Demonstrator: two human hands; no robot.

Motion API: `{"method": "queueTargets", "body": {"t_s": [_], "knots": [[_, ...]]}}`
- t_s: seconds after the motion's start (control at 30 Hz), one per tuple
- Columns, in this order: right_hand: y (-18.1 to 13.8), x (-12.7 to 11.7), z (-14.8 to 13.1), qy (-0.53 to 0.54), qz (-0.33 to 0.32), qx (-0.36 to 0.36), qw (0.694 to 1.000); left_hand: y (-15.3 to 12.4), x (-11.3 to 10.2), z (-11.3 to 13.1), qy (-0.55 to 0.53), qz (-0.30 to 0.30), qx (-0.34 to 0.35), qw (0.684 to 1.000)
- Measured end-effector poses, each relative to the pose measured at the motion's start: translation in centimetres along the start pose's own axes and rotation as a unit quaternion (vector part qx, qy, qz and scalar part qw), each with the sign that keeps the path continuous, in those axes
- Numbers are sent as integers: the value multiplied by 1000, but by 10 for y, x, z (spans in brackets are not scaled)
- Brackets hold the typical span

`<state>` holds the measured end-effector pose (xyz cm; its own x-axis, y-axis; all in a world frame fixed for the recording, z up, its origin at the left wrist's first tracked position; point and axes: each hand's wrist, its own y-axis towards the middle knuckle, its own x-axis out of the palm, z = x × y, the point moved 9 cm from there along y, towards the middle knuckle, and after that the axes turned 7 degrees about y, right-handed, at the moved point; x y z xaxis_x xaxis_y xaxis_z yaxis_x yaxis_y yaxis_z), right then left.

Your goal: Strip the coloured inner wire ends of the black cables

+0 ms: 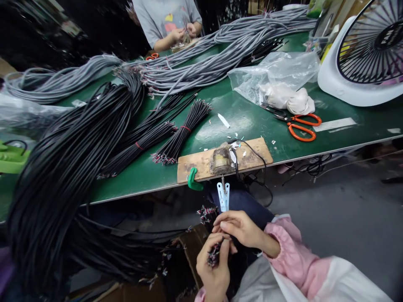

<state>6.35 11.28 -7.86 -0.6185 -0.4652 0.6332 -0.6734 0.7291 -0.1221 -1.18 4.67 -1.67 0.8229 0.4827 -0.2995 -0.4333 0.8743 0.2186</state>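
My left hand (214, 262) is wrapped round a bundle of short black cables (214, 253), whose red and white wire ends show between the thumb and fingers. Just above it, my right hand (241, 228) has its fingers pinched together close to the left fingertips; what lies between them is hidden. Beside the right fingertips, more black cable ends (208, 214) stick out with bare red and white wires. A light blue clothes peg (223, 196) hangs at the table edge right above my right hand, below a wooden board (195, 164) bearing a stained round metal piece (221, 160).
Black cables (72, 151) drape over the table's left edge, near tied bundles (185, 130). Grey cables (201, 63) lie across the back, before a co-worker's hands (185, 32). A green clamp (193, 179) grips the board. Orange-handled scissors (302, 126), a plastic bag (277, 69) and a fan (352, 63) are right.
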Motion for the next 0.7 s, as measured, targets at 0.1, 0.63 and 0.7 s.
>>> {"method": "queueTargets", "body": {"t_s": [0.1, 0.63, 0.7], "knots": [[-13, -4, -39, -109, 39, -129, 985, 4, -2, -7, -19, -19, -42, 999], [-27, -2, -81, -268, 86, -217, 934, 12, 0, -11, -21, -64, -79, 995], [-28, 0, -84, -273, 80, -223, 932, 12, 2, -10, -21, -77, -76, 994]]}}
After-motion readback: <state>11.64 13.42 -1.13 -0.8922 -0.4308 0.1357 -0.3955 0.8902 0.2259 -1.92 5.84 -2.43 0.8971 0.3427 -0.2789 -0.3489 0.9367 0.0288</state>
